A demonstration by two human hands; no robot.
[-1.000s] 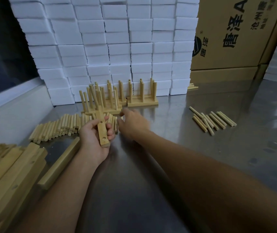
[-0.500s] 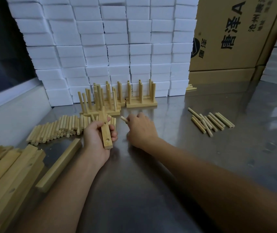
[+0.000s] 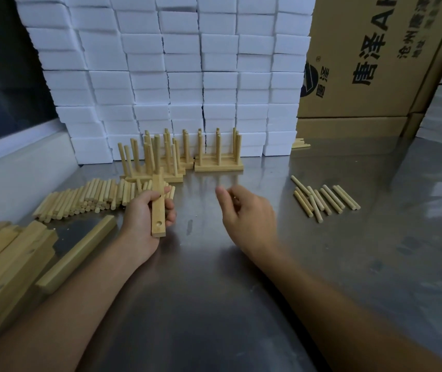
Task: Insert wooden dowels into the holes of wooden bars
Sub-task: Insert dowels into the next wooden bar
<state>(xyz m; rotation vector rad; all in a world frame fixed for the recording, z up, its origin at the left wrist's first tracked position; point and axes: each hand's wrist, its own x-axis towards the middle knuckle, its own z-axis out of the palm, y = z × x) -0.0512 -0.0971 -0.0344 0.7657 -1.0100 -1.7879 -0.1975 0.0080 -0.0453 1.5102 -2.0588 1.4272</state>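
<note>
My left hand [image 3: 139, 218] grips a short wooden bar [image 3: 158, 208] above the steel table, held lengthwise away from me, with an empty hole near its near end. My right hand [image 3: 249, 210] hovers to the right of the bar and apart from it. Its fingers are curled and blurred, and no dowel shows in them. A long heap of loose dowels [image 3: 85, 197] lies just behind my left hand. A smaller group of dowels [image 3: 324, 200] lies to the right of my right hand.
Several bars with upright dowels [image 3: 214, 157] stand at the back against a wall of white foam blocks [image 3: 187, 76]. Plain bars [image 3: 5, 253] are stacked at the left edge, one loose bar [image 3: 80, 253] beside them. Cardboard boxes [image 3: 375, 63] stand at the back right.
My right hand took a dowel from the left heap, then swung right, away from the bar; the dowel no longer shows. The left hand kept its grip on the bar.
</note>
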